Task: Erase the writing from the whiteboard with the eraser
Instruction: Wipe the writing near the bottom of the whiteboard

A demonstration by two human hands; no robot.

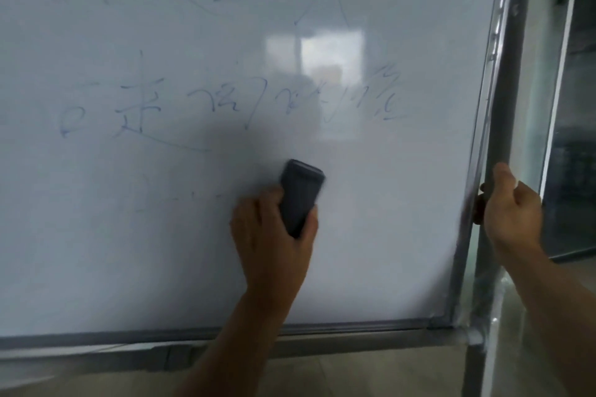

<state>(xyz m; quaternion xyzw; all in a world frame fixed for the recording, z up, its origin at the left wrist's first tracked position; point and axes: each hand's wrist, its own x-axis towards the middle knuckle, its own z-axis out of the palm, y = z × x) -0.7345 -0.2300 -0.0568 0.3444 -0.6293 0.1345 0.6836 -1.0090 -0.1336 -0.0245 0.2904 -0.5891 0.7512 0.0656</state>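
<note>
So the whiteboard [403,203] fills nearly the whole view, and everything else is easiest to place off that. The left hand [274,232] is up against the lower middle of the board with its fingers and thumb wrapped around a dark grey eraser [300,196], which is pressed flat on the surface and tilted a bit, top end leaning to the right. The eraser sits just below the main line of blue writing [225,103], not touching any of it as far as I can see. That line runs across the middle of the board and looks pretty faint and smeary; there are more blue scribbles and long strokes up near the board's top edge, and a few very pale marks just left of the eraser that might be leftover ink, but it's too blurry to be sure. The right hand [509,213] is over at the board's right edge, curled around the metal frame post [506,90] there, thumb pointing up along it and fingertips hooked round the board side. Along the board's bottom edge there's a grey metal rail [354,345], part of the same stand, and under that a beige floor [371,377]. Off past the right edge of the board is a glass panel [574,138] with dark stuff behind it, and the board surface has a bright window reflection up right of centre.
</note>
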